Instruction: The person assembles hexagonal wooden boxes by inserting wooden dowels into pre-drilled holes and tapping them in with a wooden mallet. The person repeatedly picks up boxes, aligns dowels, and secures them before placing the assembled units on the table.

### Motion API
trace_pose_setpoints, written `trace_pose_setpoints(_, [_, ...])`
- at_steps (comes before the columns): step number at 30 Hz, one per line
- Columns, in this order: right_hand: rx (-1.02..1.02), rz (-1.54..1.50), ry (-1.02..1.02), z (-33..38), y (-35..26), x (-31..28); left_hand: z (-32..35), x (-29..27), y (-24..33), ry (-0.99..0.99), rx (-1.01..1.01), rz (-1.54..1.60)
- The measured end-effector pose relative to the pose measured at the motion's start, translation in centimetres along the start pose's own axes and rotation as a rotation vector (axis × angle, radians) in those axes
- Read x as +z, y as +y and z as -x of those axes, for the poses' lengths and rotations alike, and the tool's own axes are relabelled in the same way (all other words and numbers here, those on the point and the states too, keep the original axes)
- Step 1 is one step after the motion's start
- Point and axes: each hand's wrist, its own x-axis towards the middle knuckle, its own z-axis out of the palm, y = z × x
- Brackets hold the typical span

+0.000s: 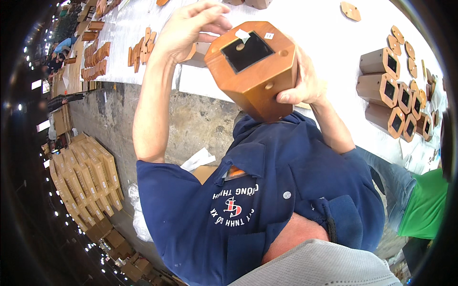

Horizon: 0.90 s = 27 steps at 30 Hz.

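My right hand (307, 78) grips an eight-sided brown wooden box (255, 86) from its right side, thumb on the near face. The box is tilted, with one end turned up toward me. Set in that end is a square black panel (253, 57) with a small round spot and a torn white scrap (242, 35) at its far edge. A small white label (269, 35) and round plugs or holes mark the wood around it. My left hand (193, 28) is raised just left of the box, fingers apart and loosely bent, holding nothing that I can see.
Behind the held box, another wooden box (195, 55) sits on the white-covered table (334, 38). Several similar boxes (381, 90) and flat wooden lids (350, 10) lie to the right. Wooden pieces (141, 50) stand far left. A person in green (424, 202) is at right; stacked cartons (86, 176) stand left.
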Motion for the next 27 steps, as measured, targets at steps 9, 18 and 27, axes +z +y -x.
trace_pose_setpoints(9, [0.061, 0.284, 0.036, 0.1, 2.2, -0.5, 6.5, 3.9, -1.3, 0.004, 0.325, -0.416])
trace_pose_setpoints(18, [0.204, 0.689, -0.177, 1.3, 9.0, -2.5, 7.3, 9.4, -10.5, 0.261, 0.11, -0.47])
trace_pose_setpoints(27, [0.474, 0.622, 0.139, 6.0, 9.3, -5.0, 2.2, 5.9, -14.2, 0.645, 0.089, -0.973])
